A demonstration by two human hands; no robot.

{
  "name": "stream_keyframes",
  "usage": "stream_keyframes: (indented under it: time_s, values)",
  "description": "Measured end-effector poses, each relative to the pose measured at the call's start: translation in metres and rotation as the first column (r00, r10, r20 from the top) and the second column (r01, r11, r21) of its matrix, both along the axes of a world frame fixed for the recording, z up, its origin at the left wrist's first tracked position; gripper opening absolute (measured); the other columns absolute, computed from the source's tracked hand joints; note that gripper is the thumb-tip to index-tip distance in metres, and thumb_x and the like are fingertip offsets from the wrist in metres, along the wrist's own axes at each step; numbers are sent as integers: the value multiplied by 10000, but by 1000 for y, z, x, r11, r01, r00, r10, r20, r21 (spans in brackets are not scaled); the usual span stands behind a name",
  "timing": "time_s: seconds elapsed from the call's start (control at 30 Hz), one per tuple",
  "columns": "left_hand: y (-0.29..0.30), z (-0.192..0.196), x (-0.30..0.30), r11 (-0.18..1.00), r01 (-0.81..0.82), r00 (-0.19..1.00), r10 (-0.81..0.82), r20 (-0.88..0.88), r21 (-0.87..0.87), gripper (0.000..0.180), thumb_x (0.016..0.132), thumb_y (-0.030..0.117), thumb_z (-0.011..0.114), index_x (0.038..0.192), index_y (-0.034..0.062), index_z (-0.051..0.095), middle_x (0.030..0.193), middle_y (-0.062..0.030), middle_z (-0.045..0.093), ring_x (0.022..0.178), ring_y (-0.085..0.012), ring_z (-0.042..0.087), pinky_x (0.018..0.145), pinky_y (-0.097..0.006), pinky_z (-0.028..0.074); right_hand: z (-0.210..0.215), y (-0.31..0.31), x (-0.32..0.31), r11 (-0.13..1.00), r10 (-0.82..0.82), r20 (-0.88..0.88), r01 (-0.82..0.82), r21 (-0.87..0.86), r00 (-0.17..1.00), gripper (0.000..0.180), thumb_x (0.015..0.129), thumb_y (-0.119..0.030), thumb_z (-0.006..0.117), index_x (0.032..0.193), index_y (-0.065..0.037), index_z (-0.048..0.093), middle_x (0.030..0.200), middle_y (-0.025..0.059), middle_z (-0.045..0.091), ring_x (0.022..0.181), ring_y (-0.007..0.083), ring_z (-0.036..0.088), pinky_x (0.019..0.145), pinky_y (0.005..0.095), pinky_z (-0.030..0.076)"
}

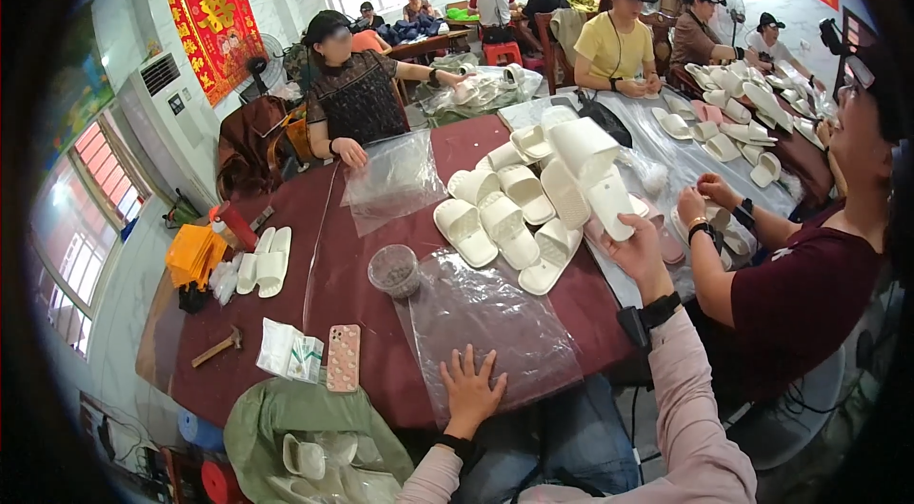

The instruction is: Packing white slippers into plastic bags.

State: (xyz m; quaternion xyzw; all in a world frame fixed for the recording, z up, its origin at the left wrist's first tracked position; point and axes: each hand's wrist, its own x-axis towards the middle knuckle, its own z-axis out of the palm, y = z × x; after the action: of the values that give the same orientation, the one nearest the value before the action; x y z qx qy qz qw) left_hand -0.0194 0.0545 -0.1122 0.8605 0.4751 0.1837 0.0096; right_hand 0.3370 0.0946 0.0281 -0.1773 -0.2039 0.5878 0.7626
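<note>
My left hand (472, 392) lies flat with its fingers spread on a clear plastic bag (495, 328) at the near edge of the table. Held up by my right hand (638, 255) is a white slide slipper (607, 199), gripped at its lower end. Behind and beside it lies a pile of white slippers (509, 230), several with their straps facing up. A round clear tub (393, 271) with small dark contents stands just beyond the plastic bag.
On the dark red table (352, 304) lie a phone (344, 358), a white packet (288, 350), a hammer (218, 347) and a slipper pair (265, 262). A green sack (309, 437) with bagged slippers sits below left. Co-workers sit opposite and at right; one touches clear bags (390, 178).
</note>
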Motion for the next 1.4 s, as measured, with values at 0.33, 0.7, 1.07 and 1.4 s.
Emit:
stream_keyframes:
  time_s: [0.33,0.7,1.07,1.4]
  values:
    - [4,-1,1,1000,6,1000,-6,2,2,513,829,431,560,1287,213,486,1389,-168,340,1284,-407,275,1036,-608,163,-29,-46,-41,928,368,-78,-361,95,926,376,800,-109,552,1166,-31,516,1071,75,613,1004,204,573,831,344,496]
    - [4,-5,-1,1000,3,1000,-3,26,19,526,821,440,561,1280,193,493,1369,-173,378,1287,-399,286,1035,-617,159,-37,-89,-131,815,462,77,-389,-429,883,396,797,-66,587,1175,19,510,1020,106,640,874,189,646,694,312,534]
    - [4,-2,-1,997,9,996,-16,-87,-83,573,788,460,578,1270,155,522,1362,-160,404,1300,-401,264,1055,-623,103,-93,-88,-156,630,658,189,-396,-668,729,369,862,-199,628,1193,-87,509,958,25,609,734,127,578,620,247,484]
    - [8,-11,-2,993,17,998,-25,-65,-120,584,766,466,595,1262,165,528,1342,-171,419,1285,-414,280,1054,-625,105,-86,-79,-147,963,176,918,256,-86,-354,471,763,-306,712,1130,-47,568,1095,177,571,1017,319,550,822,417,462]
